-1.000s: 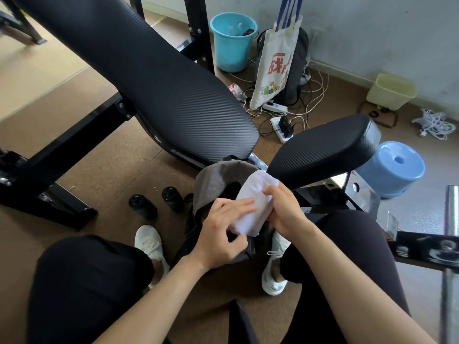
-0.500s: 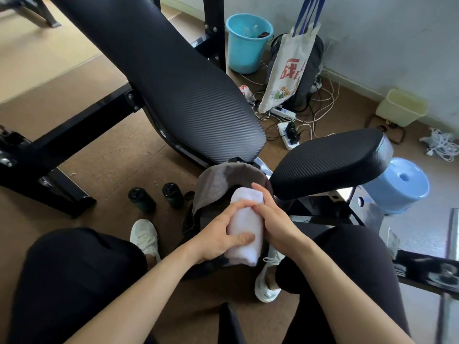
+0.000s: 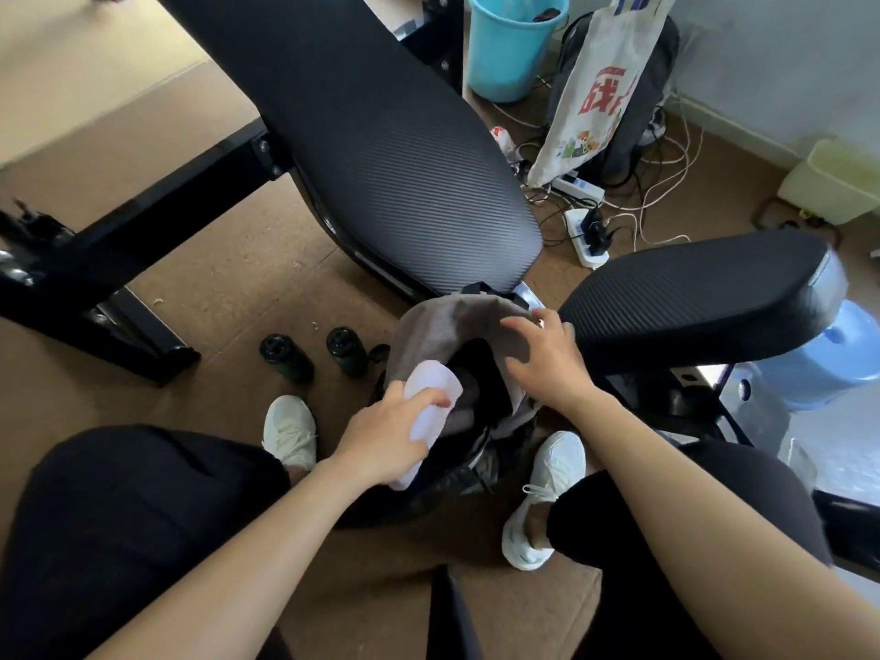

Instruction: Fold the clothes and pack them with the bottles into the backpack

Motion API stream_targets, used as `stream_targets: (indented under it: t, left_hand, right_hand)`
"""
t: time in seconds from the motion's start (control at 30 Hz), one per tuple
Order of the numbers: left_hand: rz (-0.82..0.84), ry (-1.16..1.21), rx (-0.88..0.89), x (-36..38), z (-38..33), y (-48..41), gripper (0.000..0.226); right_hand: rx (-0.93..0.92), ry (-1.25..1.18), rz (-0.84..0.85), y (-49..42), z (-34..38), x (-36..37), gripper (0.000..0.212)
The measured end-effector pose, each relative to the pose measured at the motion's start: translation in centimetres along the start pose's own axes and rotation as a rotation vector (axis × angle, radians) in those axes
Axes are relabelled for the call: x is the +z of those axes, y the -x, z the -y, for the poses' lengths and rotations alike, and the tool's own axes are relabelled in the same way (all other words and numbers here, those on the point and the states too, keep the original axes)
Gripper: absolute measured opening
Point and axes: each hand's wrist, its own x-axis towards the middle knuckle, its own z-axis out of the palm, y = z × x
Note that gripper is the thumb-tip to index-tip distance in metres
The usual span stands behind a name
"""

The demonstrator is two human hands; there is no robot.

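A grey and black backpack [image 3: 428, 326] stands open on the floor between my feet. My left hand [image 3: 385, 435] grips a rolled white garment [image 3: 431, 402] at the left side of the backpack's dark opening. My right hand [image 3: 547, 359] rests on the backpack's far right rim, fingers spread over the grey flap, holding it back. Two dark bottles [image 3: 285, 357] [image 3: 347, 351] stand upright on the floor just left of the backpack.
A black padded bench back [image 3: 381, 150] slants over the backpack, with the bench seat [image 3: 690, 297] to the right. Behind stand a blue bucket [image 3: 509, 45], a tote bag [image 3: 600, 88], power strips with cables [image 3: 585, 231], a pale bin [image 3: 833, 183] and a blue stool [image 3: 819, 359].
My right hand let go of the white garment and moved up to the backpack's rim. My left hand carried the rolled garment left and down to the opening.
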Motion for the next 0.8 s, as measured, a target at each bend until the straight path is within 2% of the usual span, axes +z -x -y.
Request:
stream_targets:
  t: [0.1,0.3,0.4,0.43,0.53,0.6,0.67,0.8]
  left_hand:
    - [0.042,-0.201,0.068,0.1,0.1,-0.9,0.062]
    - [0.119,-0.346,0.206,3.7,-0.2,-6.4,0.075]
    - [0.125,-0.432,0.234,6.4,0.2,-8.6,0.063]
    - [0.098,-0.447,0.212,7.2,0.5,-9.2,0.056]
    - [0.125,-0.423,0.103,9.1,1.7,-10.8,0.058]
    - [0.198,-0.495,0.126,10.3,2.7,-11.5,0.057]
    - [0.279,-0.516,0.146,11.2,3.3,-11.9,0.066]
    - [0.369,-0.442,0.241,11.4,2.8,-12.0,0.049]
  right_hand:
    - [0.040,0.142,0.001,-1.8,0.0,0.0,0.054]
    - [0.051,0.071,0.060,-3.1,-0.2,-0.1,0.059]
    - [0.039,0.049,0.065,-3.3,-0.7,-0.1,0.059]
    - [0.034,0.045,0.066,-3.3,-0.9,-0.1,0.060]
    - [0.018,0.038,0.067,-3.3,-1.4,-0.1,0.061]
    - [0.013,0.039,0.069,-3.5,-1.6,0.1,0.062]
    - [0.012,0.036,0.069,-3.6,-1.6,0.2,0.064]
    - [0.022,0.017,0.073,-3.7,-1.5,0.4,0.067]
